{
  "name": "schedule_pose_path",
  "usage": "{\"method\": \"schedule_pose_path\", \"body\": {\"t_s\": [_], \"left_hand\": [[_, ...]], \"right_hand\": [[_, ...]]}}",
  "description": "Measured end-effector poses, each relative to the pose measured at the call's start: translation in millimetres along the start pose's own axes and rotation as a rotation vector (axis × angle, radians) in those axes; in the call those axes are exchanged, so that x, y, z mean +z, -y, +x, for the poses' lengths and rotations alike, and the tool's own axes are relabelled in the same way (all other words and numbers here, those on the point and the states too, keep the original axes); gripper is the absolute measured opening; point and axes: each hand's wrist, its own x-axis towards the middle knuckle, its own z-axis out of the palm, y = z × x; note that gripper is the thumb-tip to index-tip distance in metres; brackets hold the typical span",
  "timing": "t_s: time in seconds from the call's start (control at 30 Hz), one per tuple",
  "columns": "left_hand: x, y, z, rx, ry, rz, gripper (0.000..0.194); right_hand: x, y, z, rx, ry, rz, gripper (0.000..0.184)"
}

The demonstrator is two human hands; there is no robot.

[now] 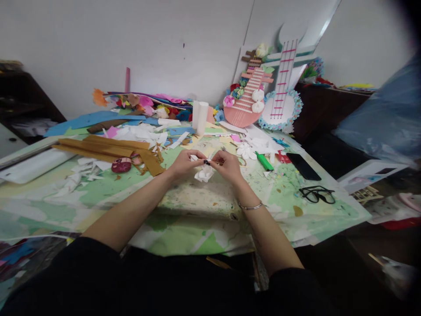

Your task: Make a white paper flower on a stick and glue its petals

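Above the near middle of the table, my left hand [184,164] and my right hand [229,166] meet at the fingertips. Both are closed in a pinch at the top of a white paper flower [204,174], whose crumpled petals hang below the fingers. Part of the flower is hidden behind my left fingers. Another white paper flower [246,151] lies flat beyond my right hand. To its right rests a green tube [264,161].
Brown crepe paper strips [98,148] and a dark red roll [121,165] lie left. A black phone [303,166] and glasses [317,194] lie right. White rolls [202,118] stand behind my hands. Decorated instrument shapes [245,112] lean on the wall. White scraps [134,135] litter the table [131,210].
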Motion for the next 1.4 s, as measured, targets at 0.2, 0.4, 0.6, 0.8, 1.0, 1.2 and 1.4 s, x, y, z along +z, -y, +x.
{"method": "schedule_pose_path", "body": {"t_s": [0.2,0.4,0.6,0.8,1.0,1.2,1.4], "left_hand": [[-1.0,5,2,0.051,-0.030,-0.004,0.031],[-0.1,9,3,0.024,-0.040,-0.030,0.032],[0.4,1,1,-0.018,-0.030,-0.044,0.034],[0.1,0,-1,-0.012,-0.032,-0.028,0.035],[0.8,-3,0,-0.050,-0.048,-0.012,0.034],[0.4,0,0,-0.016,-0.056,0.001,0.030],[0.3,4,0,-0.016,-0.074,0.000,0.028]], "right_hand": [[-1,2,0,-0.070,0.035,-0.006,0.024],[-2,2,2,-0.005,0.064,-0.060,0.025],[-2,3,2,0.058,0.046,-0.041,0.024],[-4,4,2,0.081,0.055,-0.013,0.026],[-4,4,2,0.079,0.064,-0.020,0.026],[-1,-1,2,0.019,0.050,-0.013,0.025],[0,0,1,0.001,0.091,0.010,0.029]]}}
